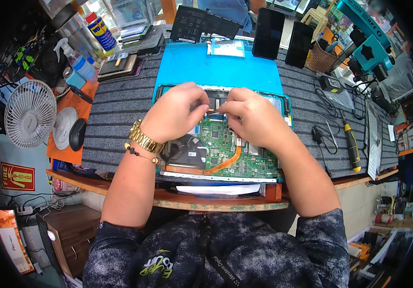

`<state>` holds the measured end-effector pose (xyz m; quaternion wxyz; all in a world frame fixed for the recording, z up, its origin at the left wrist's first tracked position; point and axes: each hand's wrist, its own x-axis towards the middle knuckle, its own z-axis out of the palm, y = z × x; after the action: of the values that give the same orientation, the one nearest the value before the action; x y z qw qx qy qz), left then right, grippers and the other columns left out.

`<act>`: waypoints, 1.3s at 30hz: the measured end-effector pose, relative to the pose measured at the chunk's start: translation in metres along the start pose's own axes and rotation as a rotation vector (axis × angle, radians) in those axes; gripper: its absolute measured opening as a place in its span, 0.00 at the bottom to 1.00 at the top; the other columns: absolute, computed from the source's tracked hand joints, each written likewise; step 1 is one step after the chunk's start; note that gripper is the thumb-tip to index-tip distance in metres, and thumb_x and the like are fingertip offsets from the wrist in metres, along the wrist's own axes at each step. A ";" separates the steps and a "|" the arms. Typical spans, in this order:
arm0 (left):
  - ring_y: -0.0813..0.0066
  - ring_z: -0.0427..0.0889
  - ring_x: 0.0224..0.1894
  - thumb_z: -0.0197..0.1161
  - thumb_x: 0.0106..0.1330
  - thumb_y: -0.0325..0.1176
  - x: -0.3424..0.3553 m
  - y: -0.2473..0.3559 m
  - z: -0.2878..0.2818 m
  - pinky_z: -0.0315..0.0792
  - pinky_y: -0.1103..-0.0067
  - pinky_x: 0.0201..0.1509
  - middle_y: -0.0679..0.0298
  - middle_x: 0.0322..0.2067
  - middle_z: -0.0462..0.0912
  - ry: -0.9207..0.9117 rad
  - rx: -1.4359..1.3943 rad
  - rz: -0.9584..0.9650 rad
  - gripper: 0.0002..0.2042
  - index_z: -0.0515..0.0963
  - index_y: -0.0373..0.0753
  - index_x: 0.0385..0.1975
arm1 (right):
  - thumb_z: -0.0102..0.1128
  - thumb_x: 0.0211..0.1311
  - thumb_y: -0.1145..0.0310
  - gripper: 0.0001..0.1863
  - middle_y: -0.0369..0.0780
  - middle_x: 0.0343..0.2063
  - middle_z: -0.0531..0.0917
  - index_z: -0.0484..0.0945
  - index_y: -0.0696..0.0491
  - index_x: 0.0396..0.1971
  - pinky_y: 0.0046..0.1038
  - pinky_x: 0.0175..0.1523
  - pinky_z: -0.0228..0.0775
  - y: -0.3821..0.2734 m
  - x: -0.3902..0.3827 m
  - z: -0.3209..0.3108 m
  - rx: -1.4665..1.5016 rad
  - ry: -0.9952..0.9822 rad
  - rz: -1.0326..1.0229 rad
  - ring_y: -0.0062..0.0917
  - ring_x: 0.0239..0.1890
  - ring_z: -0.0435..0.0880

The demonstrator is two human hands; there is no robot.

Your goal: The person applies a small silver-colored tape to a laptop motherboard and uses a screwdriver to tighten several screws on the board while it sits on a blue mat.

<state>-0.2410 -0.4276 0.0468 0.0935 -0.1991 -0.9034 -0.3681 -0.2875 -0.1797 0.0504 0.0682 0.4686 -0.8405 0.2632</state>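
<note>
An opened laptop base (pixel 259 165) lies before me, its green circuit board (pixel 214 137) exposed. A black fan (pixel 186 149) and a copper heat pipe (pixel 230 162) sit in its near left part. My left hand (pixel 180 111), with a gold watch (pixel 144 137) on the wrist, is closed in a pinch over the board's far edge. Opposite it, my right hand (pixel 256 117) is pinched too. Between the fingertips runs a short flat ribbon cable (pixel 215 114) with blue ends, partly hidden by the fingers.
A blue mat (pixel 216 72) lies under the laptop. Beyond stand a laptop battery (pixel 201 25) and two black phones (pixel 268 33). A yellow-black screwdriver (pixel 351 146) and cables lie right; a teal microscope (pixel 369 48) stands far right. At left are a fan (pixel 30 114) and a spray can (pixel 101 32).
</note>
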 end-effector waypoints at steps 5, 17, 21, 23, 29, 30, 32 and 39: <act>0.55 0.86 0.44 0.74 0.68 0.26 -0.001 0.011 0.005 0.80 0.64 0.50 0.57 0.37 0.86 0.022 0.093 0.077 0.05 0.86 0.36 0.40 | 0.69 0.59 0.74 0.10 0.43 0.39 0.87 0.93 0.53 0.40 0.43 0.55 0.83 0.008 -0.008 -0.028 -0.028 -0.061 0.176 0.42 0.47 0.89; 0.52 0.84 0.48 0.75 0.65 0.30 0.001 0.018 0.025 0.77 0.60 0.54 0.59 0.39 0.86 0.053 0.164 0.115 0.06 0.87 0.39 0.39 | 0.69 0.59 0.72 0.10 0.44 0.40 0.88 0.93 0.53 0.39 0.43 0.53 0.84 0.017 -0.012 -0.022 0.012 -0.107 0.171 0.44 0.45 0.91; 0.52 0.85 0.46 0.75 0.65 0.31 0.003 0.018 0.029 0.77 0.60 0.53 0.58 0.37 0.86 0.069 0.149 0.097 0.06 0.87 0.38 0.37 | 0.69 0.59 0.72 0.09 0.44 0.40 0.87 0.93 0.53 0.38 0.43 0.52 0.84 0.018 -0.014 -0.023 0.040 -0.102 0.173 0.44 0.45 0.91; 0.53 0.85 0.45 0.76 0.65 0.30 0.003 0.018 0.029 0.78 0.61 0.52 0.58 0.38 0.87 0.062 0.159 0.099 0.06 0.87 0.38 0.37 | 0.69 0.59 0.73 0.09 0.44 0.40 0.88 0.93 0.54 0.38 0.43 0.52 0.84 0.019 -0.013 -0.021 0.054 -0.100 0.161 0.44 0.44 0.91; 0.53 0.85 0.45 0.77 0.63 0.32 0.003 0.017 0.033 0.78 0.60 0.51 0.60 0.36 0.86 0.096 0.195 0.124 0.06 0.87 0.39 0.34 | 0.69 0.58 0.74 0.09 0.45 0.39 0.88 0.92 0.54 0.38 0.42 0.51 0.83 0.022 -0.012 -0.018 0.106 -0.098 0.132 0.44 0.44 0.91; 0.54 0.85 0.44 0.78 0.63 0.32 0.004 0.017 0.034 0.78 0.60 0.50 0.60 0.36 0.86 0.105 0.199 0.121 0.06 0.87 0.39 0.33 | 0.69 0.58 0.75 0.09 0.45 0.39 0.88 0.92 0.54 0.38 0.42 0.51 0.83 0.023 -0.012 -0.018 0.110 -0.102 0.128 0.44 0.44 0.91; 0.54 0.85 0.44 0.79 0.62 0.32 0.005 0.017 0.035 0.78 0.61 0.50 0.59 0.36 0.87 0.110 0.213 0.114 0.07 0.87 0.38 0.33 | 0.69 0.59 0.75 0.08 0.45 0.39 0.88 0.92 0.55 0.38 0.42 0.51 0.83 0.024 -0.012 -0.019 0.119 -0.093 0.119 0.44 0.44 0.91; 0.55 0.85 0.43 0.81 0.61 0.30 0.005 0.017 0.038 0.79 0.64 0.50 0.59 0.36 0.87 0.116 0.254 0.107 0.08 0.87 0.37 0.32 | 0.69 0.59 0.76 0.08 0.45 0.39 0.88 0.91 0.57 0.37 0.41 0.50 0.83 0.026 -0.012 -0.018 0.147 -0.080 0.111 0.44 0.43 0.91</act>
<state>-0.2394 -0.3890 0.0321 0.1896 -0.2121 -0.9238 -0.2563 -0.3046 -0.1507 0.0516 -0.0148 0.4349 -0.8458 0.3086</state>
